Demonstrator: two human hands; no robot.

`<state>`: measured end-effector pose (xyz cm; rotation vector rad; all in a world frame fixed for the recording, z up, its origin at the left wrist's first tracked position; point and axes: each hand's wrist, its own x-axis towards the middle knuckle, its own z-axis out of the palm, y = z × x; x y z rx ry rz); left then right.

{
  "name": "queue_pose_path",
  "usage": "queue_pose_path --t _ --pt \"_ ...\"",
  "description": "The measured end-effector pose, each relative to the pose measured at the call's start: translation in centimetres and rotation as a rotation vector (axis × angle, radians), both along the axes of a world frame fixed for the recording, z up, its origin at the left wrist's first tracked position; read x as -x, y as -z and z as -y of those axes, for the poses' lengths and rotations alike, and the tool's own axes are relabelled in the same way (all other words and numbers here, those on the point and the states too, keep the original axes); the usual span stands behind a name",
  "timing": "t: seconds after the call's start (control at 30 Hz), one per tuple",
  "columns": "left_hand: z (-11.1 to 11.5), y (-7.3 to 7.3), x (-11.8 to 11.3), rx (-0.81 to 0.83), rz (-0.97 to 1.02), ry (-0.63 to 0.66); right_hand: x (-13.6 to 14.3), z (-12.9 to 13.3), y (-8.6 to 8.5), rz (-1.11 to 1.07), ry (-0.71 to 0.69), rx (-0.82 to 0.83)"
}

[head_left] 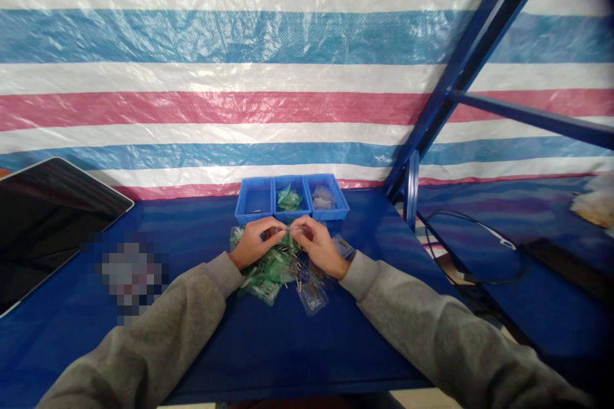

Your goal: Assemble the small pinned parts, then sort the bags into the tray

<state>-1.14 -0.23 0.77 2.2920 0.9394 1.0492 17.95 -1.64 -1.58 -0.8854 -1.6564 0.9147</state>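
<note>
My left hand (258,241) and my right hand (320,246) meet over a pile of small packets, thumbs and fingers pinched together. Between the fingertips is something small and thin, too blurred to name. Under and around my left hand lie green plastic packets (269,276). Clear plastic packets (313,298) holding small metal pieces lie below my right hand, and another clear packet (343,245) sits just right of it. Loose slim metal pieces (300,268) are scattered among them.
Just beyond my hands stand three joined blue bins: the left bin (256,193) holds a slim piece, the middle one green packets (290,198), the right one clear packets (323,197). A dark screen (57,217) is at left. A blue metal frame (432,102) and a black cable (472,280) are right.
</note>
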Motion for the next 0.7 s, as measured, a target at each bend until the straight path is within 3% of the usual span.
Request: queue_pose_path --t 0.33,0.53,0.7 --pt "0.07 -0.32 -0.06 0.012 -0.06 0.043 0.0 0.33 -0.56 0.068 -0.007 -0.019" --pt "0.09 -0.05 -0.26 0.031 0.0 -0.032 -0.09 0.33 -0.77 0.112 -0.004 -0.097" --pt "0.09 -0.07 -0.21 0.05 -0.036 -0.017 -0.12 0.31 -0.82 0.096 -0.002 -0.114"
